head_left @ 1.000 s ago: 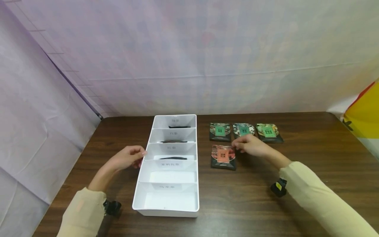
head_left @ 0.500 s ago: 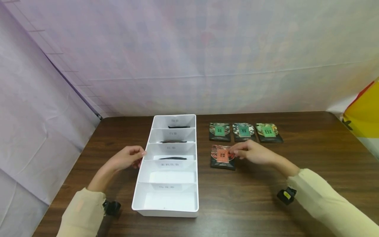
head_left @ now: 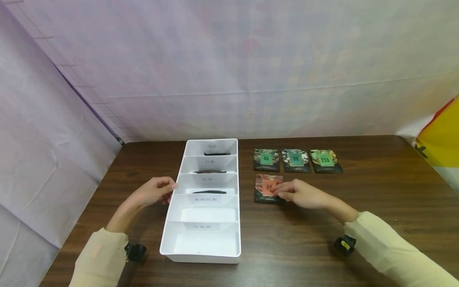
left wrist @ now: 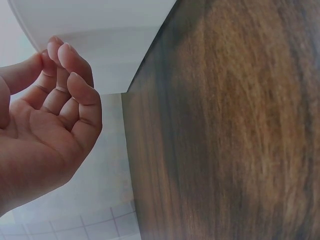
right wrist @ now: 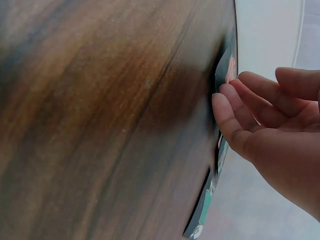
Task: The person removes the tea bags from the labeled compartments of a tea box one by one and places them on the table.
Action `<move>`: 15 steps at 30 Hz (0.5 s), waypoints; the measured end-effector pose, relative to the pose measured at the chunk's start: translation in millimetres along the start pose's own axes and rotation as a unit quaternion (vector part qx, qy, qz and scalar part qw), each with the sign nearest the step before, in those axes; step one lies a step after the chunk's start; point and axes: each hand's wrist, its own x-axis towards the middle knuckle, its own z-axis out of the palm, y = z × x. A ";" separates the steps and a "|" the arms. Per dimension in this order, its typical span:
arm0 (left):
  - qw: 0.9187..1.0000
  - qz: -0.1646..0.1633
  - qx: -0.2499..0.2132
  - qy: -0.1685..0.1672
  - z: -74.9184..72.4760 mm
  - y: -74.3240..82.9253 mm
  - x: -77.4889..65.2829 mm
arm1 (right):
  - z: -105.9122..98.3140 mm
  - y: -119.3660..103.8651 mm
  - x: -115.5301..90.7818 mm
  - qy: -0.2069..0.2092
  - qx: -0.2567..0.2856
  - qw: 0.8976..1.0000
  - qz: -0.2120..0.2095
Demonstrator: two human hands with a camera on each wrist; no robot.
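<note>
My left hand (head_left: 154,190) is at the left side of a long white divided box (head_left: 238,239), its thumb and finger pinching the rim. Seen from the left wrist, the fingers (left wrist: 82,95) curl beside the white wall. On the table right of the box lies a black sachet with a red label (head_left: 263,195). My right hand (head_left: 305,194) touches its right part with the fingertips. In the right wrist view the fingers are fairly straight against the red-label sachet (right wrist: 223,70), and the thumb stands apart from them.
Behind the red-label sachet lie three green-label sachets in a row: left (head_left: 266,160), middle (head_left: 295,160), right (head_left: 326,161). Dark sachets (head_left: 209,191) stand in the three far compartments of the box. A white cloth (head_left: 251,79) hangs behind the brown table (head_left: 279,255).
My right hand has moved left and toward me from near the middle green-label sachet onto the red-label sachet, which has shifted slightly. The left hand and the box stay nearly still.
</note>
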 end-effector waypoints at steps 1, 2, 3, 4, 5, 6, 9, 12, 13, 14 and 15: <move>1.000 0.000 0.000 0.000 0.0 0.0 0.0 | -0.2 0.3 0.6 0.002 -0.003 1.000 0.000; 1.000 0.000 0.000 0.001 0.0 0.1 0.0 | -0.4 0.6 1.1 0.003 -0.005 1.000 -0.002; 1.000 -0.001 -0.001 0.001 0.0 0.2 0.0 | -0.8 0.7 1.7 0.004 -0.006 1.000 -0.002; 1.000 -0.001 -0.002 0.001 0.1 0.3 0.0 | -1.2 1.0 2.2 0.004 -0.008 1.000 -0.003; 1.000 -0.001 -0.002 0.000 0.1 0.3 0.1 | -1.6 1.1 2.7 0.004 -0.008 1.000 -0.004; 1.000 -0.001 -0.002 0.000 0.2 0.4 0.1 | -2.0 1.1 3.1 0.004 -0.008 1.000 -0.004; 1.000 0.000 -0.001 0.000 0.2 0.3 0.2 | -2.9 1.0 4.2 0.003 -0.003 1.000 0.001; 1.000 0.001 0.003 0.001 0.2 -0.1 0.3 | -3.5 0.5 5.1 0.000 0.001 1.000 0.003; 1.000 0.001 0.004 0.002 0.2 -0.4 0.4 | -3.6 0.2 5.4 0.000 0.002 1.000 0.002; 1.000 0.001 0.004 0.002 0.2 -0.5 0.4 | -3.6 0.0 5.6 0.001 0.002 1.000 0.001; 1.000 0.002 0.004 0.002 0.2 -0.6 0.5 | -3.6 -0.3 5.8 0.001 0.003 1.000 0.000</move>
